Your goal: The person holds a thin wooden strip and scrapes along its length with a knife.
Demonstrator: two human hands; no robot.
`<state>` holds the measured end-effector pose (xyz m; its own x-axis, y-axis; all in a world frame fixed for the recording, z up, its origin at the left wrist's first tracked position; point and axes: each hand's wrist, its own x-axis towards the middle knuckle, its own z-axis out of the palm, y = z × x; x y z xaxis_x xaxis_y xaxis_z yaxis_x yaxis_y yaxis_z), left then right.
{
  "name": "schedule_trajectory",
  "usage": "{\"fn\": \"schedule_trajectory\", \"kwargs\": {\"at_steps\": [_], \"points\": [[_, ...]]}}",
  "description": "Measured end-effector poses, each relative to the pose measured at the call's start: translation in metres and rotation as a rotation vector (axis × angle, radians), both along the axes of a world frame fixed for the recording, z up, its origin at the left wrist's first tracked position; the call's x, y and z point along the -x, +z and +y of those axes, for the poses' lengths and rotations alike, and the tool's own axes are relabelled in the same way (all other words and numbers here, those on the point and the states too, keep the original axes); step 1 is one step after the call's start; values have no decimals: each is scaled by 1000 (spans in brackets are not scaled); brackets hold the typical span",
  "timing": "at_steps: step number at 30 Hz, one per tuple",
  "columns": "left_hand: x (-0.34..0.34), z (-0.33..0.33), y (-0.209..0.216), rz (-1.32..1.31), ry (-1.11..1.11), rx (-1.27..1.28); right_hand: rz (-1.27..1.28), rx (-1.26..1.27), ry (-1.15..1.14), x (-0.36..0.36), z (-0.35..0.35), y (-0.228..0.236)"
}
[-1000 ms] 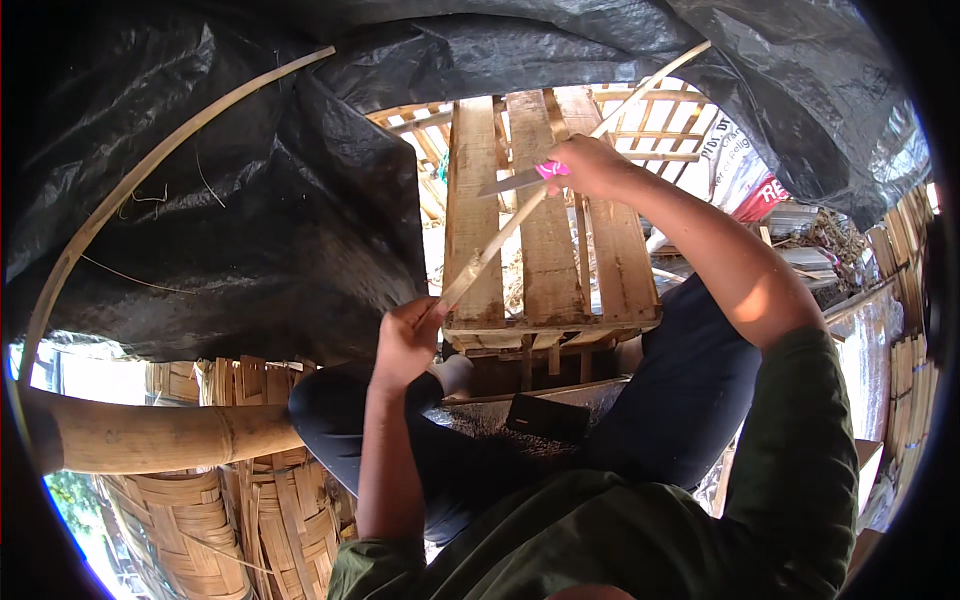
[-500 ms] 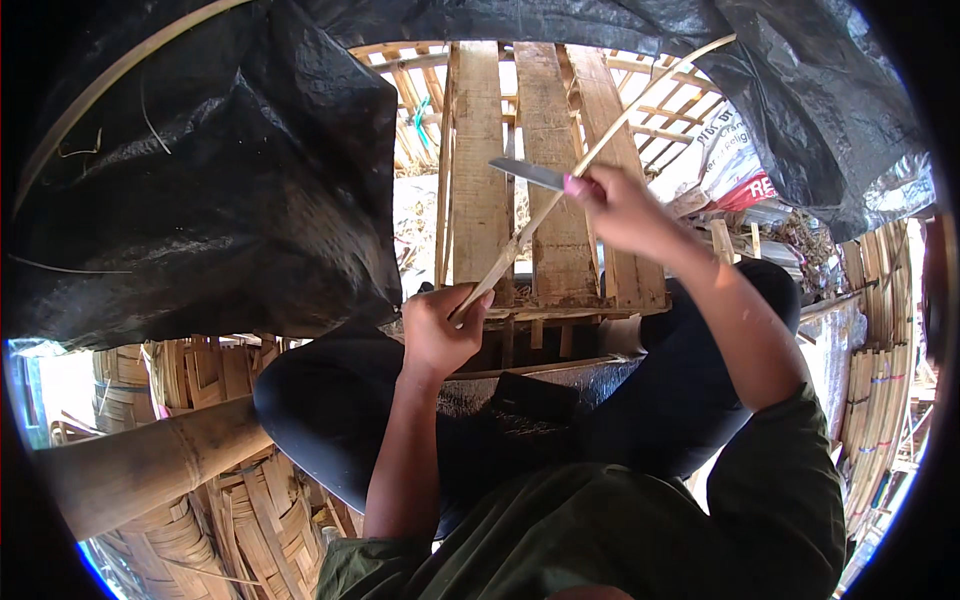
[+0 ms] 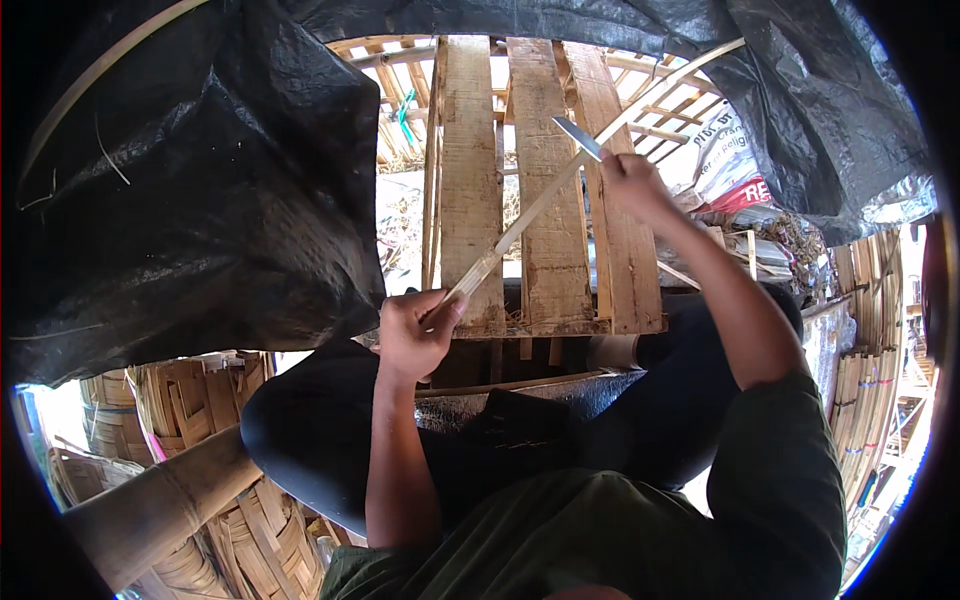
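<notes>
A long pale bamboo strip (image 3: pixel 535 208) slants from near my lap up to the far right, above a stand of wooden planks (image 3: pixel 548 240). Its near end is pinched in my left hand (image 3: pixel 415 332), fingers closed round it. My right hand (image 3: pixel 637 185) grips a knife (image 3: pixel 580 138) whose handle is mostly hidden by the fingers. The blade points up and to the left, close to the strip's far half; whether it touches the strip I cannot tell.
Black plastic sheeting (image 3: pixel 200 215) hangs at the left and across the top. A thick bamboo pole (image 3: pixel 165 500) lies at lower left beside woven bamboo (image 3: pixel 265 540). A printed sack (image 3: pixel 728 165) sits at far right, with bundled bamboo slats (image 3: pixel 865 385) beyond my right arm.
My right hand and the knife have moved right and slightly away along the strip, and the blade is tilted more steeply. My left hand has shifted slightly left and nearer, still holding the strip.
</notes>
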<state>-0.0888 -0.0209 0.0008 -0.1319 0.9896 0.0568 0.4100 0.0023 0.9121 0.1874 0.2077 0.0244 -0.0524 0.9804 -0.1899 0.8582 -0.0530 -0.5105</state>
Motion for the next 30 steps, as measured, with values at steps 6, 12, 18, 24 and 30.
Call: {"fn": "schedule_trajectory", "kwargs": {"at_steps": [6, 12, 18, 24, 30], "points": [[0, 30, -12, -46, 52, -18, 187, 159, -169, 11, 16, -2], [-3, 21, -30, 97, 18, -57, 161, 189, -117, 1, 19, -18], [-5, 30, -13, 0, 46, -79, 319, 237, -191, 1, 29, -9], [-6, 32, 1, -34, 4, -52, 290, 169, -199, -14, 49, 25], [-20, 11, 12, 31, -3, -62, 307, 135, -91, -27, 28, 23]]}}
